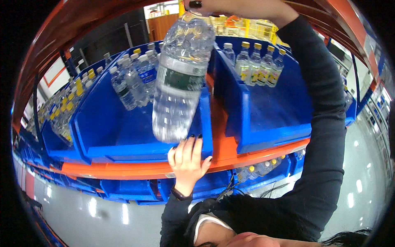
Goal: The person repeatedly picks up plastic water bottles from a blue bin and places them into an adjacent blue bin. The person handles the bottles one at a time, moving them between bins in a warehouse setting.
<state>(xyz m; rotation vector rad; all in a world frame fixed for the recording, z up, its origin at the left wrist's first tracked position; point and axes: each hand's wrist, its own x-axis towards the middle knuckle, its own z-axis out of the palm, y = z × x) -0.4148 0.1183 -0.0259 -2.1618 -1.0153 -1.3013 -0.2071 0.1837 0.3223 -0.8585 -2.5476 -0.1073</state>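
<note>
My right hand [213, 6], at the top of the view, grips a large clear plastic bottle [182, 77] by its neck. The bottle hangs tilted, base toward me, with a green and white label round its middle. Its cap is hidden by the hand. Below, my left hand [187, 159] rests on the front lip of a blue plastic bin [123, 152], fingertips close to the bottle's base; whether they touch it I cannot tell. Several smaller water bottles [135, 81] with pale caps stand toward the back of that bin.
Another blue bin [274, 136] to the right holds several yellow-capped bottles [260, 66]. At left, a further bin is crowded with bottles [66, 106]. Orange shelf beams [129, 171] support the bins. Lower bins [128, 190] sit underneath, and an orange rack beam [342, 18] passes overhead.
</note>
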